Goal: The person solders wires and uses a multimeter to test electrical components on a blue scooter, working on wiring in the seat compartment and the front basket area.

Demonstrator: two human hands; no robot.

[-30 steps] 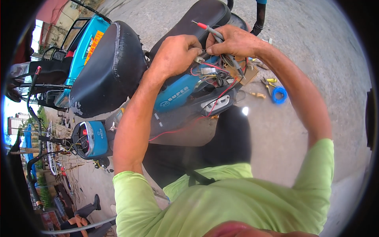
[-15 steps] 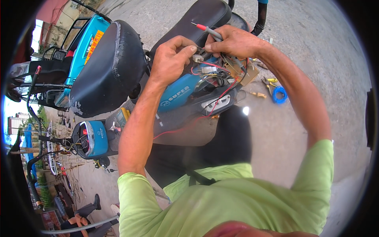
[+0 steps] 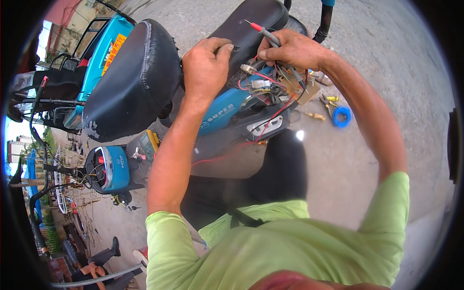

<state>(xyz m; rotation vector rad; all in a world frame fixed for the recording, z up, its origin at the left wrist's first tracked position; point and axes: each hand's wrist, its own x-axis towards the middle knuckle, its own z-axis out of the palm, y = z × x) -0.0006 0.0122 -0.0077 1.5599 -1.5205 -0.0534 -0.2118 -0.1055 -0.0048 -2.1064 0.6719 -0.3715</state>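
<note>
My left hand (image 3: 207, 67) is closed, thumb against fingers, above the blue electric scooter's body (image 3: 220, 113). Whatever its fingertips pinch is too small to make out. Between the fingers of my right hand (image 3: 299, 50) is a red-and-grey test probe (image 3: 265, 34), its metal tip pointing up and left. A second, dark probe (image 3: 296, 75) slants down from under that hand. Just below the hands, a white plug connector (image 3: 248, 69) hangs on wires, and another white connector (image 3: 261, 84) lies in the open wire bay among red and other leads.
A raised black seat (image 3: 137, 79) stands at left, another long black seat (image 3: 246, 29) behind my hands. A yellow-edged multimeter (image 3: 149, 141) rests on the scooter. Pliers (image 3: 327, 104) and a blue wire coil (image 3: 341, 116) lie on the ground. A person (image 3: 92, 270) is at lower left.
My hands have moved apart: the left has pulled up and away from the white connector, the right has shifted slightly right with the probes. The connector now hangs clear of my fingers.
</note>
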